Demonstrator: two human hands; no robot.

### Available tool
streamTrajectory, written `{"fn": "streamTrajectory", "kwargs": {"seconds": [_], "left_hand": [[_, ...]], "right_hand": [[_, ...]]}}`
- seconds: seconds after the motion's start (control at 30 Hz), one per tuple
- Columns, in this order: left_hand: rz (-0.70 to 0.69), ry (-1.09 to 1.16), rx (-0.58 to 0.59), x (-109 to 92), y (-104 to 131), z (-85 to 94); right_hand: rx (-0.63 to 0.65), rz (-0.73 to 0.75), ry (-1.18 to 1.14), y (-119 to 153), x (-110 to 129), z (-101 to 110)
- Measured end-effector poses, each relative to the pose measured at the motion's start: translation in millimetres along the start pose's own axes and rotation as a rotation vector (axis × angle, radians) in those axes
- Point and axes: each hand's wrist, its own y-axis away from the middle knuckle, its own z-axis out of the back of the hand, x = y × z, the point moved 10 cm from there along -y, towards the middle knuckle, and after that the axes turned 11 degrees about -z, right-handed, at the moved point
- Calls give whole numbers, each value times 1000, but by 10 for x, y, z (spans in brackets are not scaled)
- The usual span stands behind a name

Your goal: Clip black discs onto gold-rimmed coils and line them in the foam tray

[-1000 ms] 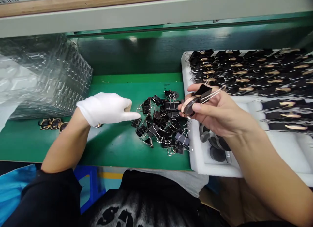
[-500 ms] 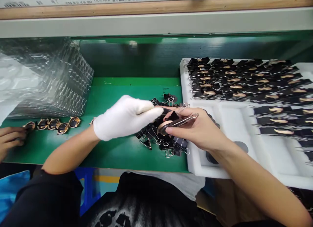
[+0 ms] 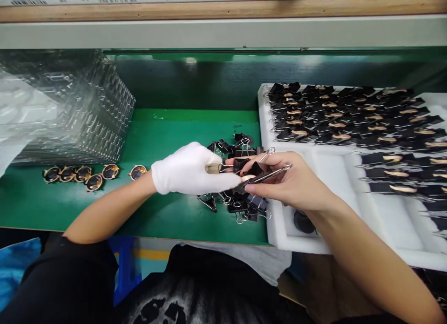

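Observation:
My left hand (image 3: 197,170), in a white glove, is closed, its thumb over a small round part whose pale edge (image 3: 247,178) shows. A black binder clip (image 3: 240,165) with wire handles sits at its fingertips. My bare right hand (image 3: 291,179) grips another black binder clip (image 3: 257,170), its wire handles pointing right, against the same round part. The gloved thumb hides most of that part. Below both hands lies a heap of loose binder clips (image 3: 239,207) on the green table (image 3: 160,221).
Right, a white foam tray (image 3: 352,170) bears rows of clipped round parts (image 3: 337,114) and dark discs (image 3: 303,221). Left stand stacked clear plastic trays (image 3: 101,110). Several gold-rimmed round pieces (image 3: 94,182) and a single one (image 3: 137,172) lie nearer. A ledge (image 3: 223,33) crosses the back.
Both my hands have shifted slightly right, and the clips have come closer around the round part. Another person's hand at far left has gone out of view, leaving the round pieces there.

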Motion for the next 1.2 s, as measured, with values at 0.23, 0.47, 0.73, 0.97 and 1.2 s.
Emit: {"fn": "streamTrajectory", "kwargs": {"seconds": [0.23, 0.47, 0.73, 0.97, 1.2], "left_hand": [[-17, 53, -20, -47, 10, 13], [25, 113, -119, -58, 8, 114], [-24, 114, -84, -114, -5, 31], [-47, 52, -97, -121, -23, 34], [-270, -609, -138, -353, 110, 217]], "right_hand": [[2, -7, -7, 12, 15, 10], [-357, -42, -359, -44, -143, 430], [-348, -74, -422, -70, -213, 361], [-338, -90, -435, -69, -259, 266], [-75, -137, -523, 41, -12, 285]]}}
